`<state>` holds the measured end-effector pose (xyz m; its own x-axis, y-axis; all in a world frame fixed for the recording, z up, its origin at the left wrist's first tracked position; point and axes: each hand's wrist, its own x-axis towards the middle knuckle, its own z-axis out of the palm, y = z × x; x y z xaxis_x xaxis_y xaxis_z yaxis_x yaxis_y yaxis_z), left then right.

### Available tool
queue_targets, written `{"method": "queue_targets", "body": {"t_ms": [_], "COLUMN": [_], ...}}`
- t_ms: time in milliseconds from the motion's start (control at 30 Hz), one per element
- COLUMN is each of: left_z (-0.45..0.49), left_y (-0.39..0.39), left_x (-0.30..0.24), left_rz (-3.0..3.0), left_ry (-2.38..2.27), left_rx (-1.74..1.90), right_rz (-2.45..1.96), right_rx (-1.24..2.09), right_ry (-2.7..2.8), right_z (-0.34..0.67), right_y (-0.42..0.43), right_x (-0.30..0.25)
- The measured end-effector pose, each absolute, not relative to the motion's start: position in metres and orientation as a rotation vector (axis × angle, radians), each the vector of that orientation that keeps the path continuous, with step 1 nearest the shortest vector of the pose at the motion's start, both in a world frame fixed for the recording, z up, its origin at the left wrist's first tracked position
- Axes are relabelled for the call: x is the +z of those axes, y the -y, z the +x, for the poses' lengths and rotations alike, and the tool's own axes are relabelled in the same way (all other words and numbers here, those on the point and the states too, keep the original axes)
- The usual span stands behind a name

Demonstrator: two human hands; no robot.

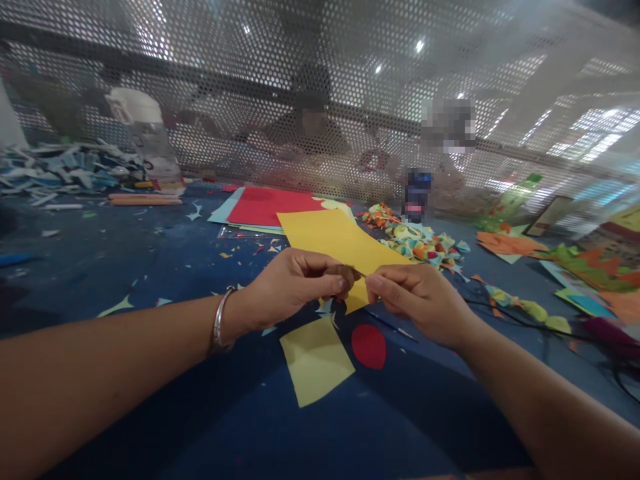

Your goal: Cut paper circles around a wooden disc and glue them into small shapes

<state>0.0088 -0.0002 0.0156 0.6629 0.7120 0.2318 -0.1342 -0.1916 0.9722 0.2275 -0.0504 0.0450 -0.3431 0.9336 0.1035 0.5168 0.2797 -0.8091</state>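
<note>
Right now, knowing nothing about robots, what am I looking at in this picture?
There is no robot here: these are a person's two bare hands, seen by a camera worn on that person's head, looking forward and down. The left hand and right hand pinch a small thin thing between them, too small to identify. Just beyond them on the dark blue table lies a large yellow sheet; nearer the camera are a pale yellow piece and a red oval. Farther back are a red sheet, colourful scraps and, at left, a bottle.
</note>
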Motion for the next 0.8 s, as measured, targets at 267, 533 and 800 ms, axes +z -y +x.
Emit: {"method": "queue_targets", "body": {"t_ms": [267, 533, 800], "left_z": [0.009, 0.004, 0.004], "left_y": [0.000, 0.029, 0.049], "left_x": [0.016, 0.030, 0.040], "left_rz": [1.607, 2.224, 2.892], "left_ry": [-0.566, -0.787, -0.933], "left_rx": [0.757, 0.457, 0.203], "right_rz": [-1.339, -1.426, -1.511], "right_rx": [0.877, 0.650, 0.471], "right_ry": [1.983, 2.028, 2.104], "right_z": [0.227, 0.229, 0.228], "right_y": [0.049, 0.046, 0.044], "right_x": [0.044, 0.041, 0.038]}}
